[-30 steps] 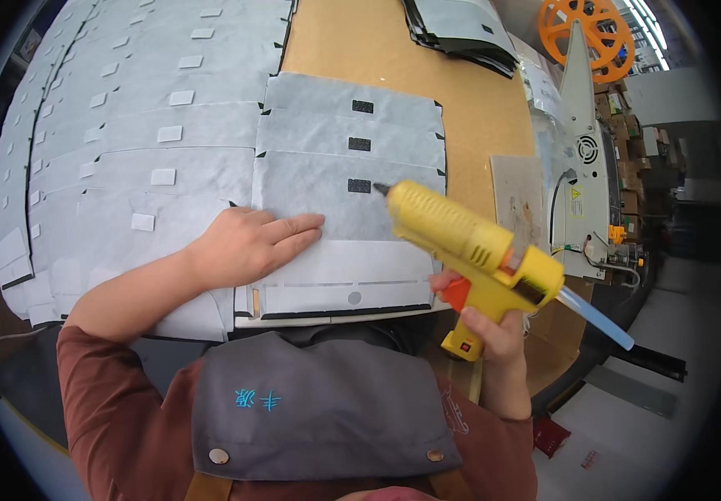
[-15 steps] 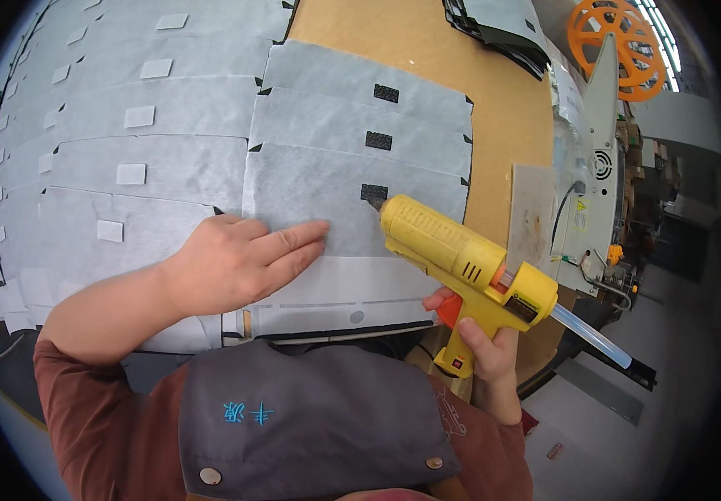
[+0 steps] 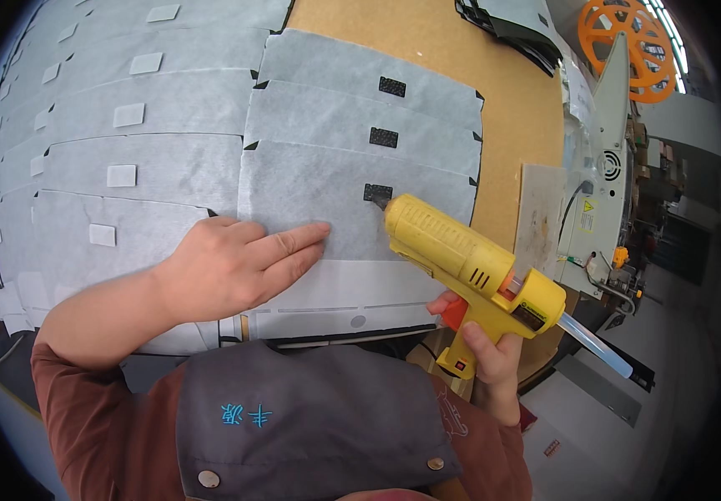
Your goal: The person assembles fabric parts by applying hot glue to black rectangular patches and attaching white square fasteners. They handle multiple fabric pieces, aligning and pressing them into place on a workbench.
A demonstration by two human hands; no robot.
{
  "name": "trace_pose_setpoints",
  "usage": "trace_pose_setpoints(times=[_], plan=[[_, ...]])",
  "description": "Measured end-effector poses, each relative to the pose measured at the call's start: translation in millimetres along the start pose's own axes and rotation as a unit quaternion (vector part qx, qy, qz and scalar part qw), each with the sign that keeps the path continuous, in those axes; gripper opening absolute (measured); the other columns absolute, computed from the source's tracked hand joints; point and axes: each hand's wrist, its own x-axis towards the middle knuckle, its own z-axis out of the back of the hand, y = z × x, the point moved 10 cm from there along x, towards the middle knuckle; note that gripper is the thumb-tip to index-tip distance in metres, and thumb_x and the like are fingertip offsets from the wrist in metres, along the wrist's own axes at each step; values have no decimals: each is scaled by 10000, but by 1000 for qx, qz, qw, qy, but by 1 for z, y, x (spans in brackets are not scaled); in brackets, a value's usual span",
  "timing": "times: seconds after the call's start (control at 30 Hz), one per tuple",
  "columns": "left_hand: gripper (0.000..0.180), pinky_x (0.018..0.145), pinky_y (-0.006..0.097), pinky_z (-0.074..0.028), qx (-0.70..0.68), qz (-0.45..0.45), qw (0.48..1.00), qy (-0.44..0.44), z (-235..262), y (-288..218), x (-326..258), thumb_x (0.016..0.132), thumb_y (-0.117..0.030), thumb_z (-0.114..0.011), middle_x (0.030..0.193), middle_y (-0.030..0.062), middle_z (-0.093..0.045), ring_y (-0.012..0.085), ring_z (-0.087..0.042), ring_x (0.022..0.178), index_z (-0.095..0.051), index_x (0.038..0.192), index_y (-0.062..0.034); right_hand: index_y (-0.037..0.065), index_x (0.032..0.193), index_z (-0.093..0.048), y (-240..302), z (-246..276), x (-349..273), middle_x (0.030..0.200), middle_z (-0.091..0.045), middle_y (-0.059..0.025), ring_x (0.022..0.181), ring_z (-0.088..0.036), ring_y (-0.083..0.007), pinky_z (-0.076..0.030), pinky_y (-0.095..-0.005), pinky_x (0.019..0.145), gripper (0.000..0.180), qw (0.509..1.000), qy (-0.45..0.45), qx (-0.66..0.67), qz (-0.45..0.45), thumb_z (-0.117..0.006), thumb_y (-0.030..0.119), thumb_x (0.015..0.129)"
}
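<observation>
Here on the left, the left hand (image 3: pixel 227 265) lies with two fingers outstretched on the pale grey sheet (image 3: pixel 302 188). Next comes the nearest black patch (image 3: pixel 376 192), the yellow glue gun (image 3: pixel 452 244) nosing its edge, the right hand (image 3: pixel 496 355) wrapped around the handle.

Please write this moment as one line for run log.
left hand: resting on grey sheets | right hand: holding yellow glue gun | nozzle: at lowest black patch
</observation>
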Motion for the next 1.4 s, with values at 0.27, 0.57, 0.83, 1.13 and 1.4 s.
trace_pose_setpoints(times=[0.27, 0.57, 0.83, 1.13, 1.4], plan=[[333, 461, 230, -427, -4, -2, 1000, 2, 1, 0, 1, 735, -105, -622, 1257, 54, -650, 85, -491, 529, -683, 1060, -69, -54, 1357, -398, -1, 2, 0, 1155, -583, -205, 1091, -595, -279, -460, -399, 967, 504, 1000, -7, -3, 6, -557, 30, 886], [325, 455, 233, -428, -6, -3, 1000, 6, 0, 0, 2, 741, -104, -622, 1259, 64, -647, 85, -488, 523, -681, 1058, -60, -58, 1354, -401, -4, 1, 1, 1130, -591, -201, 1069, -600, -278, -463, -407, 960, 506, 1000, -16, 19, 1, -562, 39, 885], [312, 453, 233, -428, -10, 0, 1000, -1, 2, 1, 3, 738, -101, -629, 1242, 63, -657, 86, -484, 518, -686, 1042, -61, -46, 1355, -395, -5, 5, 0, 1146, -572, -204, 1056, -598, -278, -466, -411, 945, 510, 1000, -15, 13, 8, -570, 42, 884], [297, 452, 230, -424, -12, 3, 1000, 1, 1, 1, 3, 738, -101, -640, 1231, 62, -662, 84, -482, 515, -689, 1029, -64, -37, 1362, -386, -7, 6, 1, 1196, -546, -195, 1048, -599, -284, -467, -416, 931, 520, 999, -24, 29, 14, -569, 39, 881], [289, 449, 232, -420, -17, 3, 1000, -5, 1, 2, 3, 736, -101, -642, 1225, 65, -665, 85, -482, 515, -687, 1019, -62, -39, 1357, -389, -13, 6, 4, 1173, -562, -198, 1043, -603, -285, -469, -414, 926, 520, 999, -26, 25, 0, -570, 49, 877]])
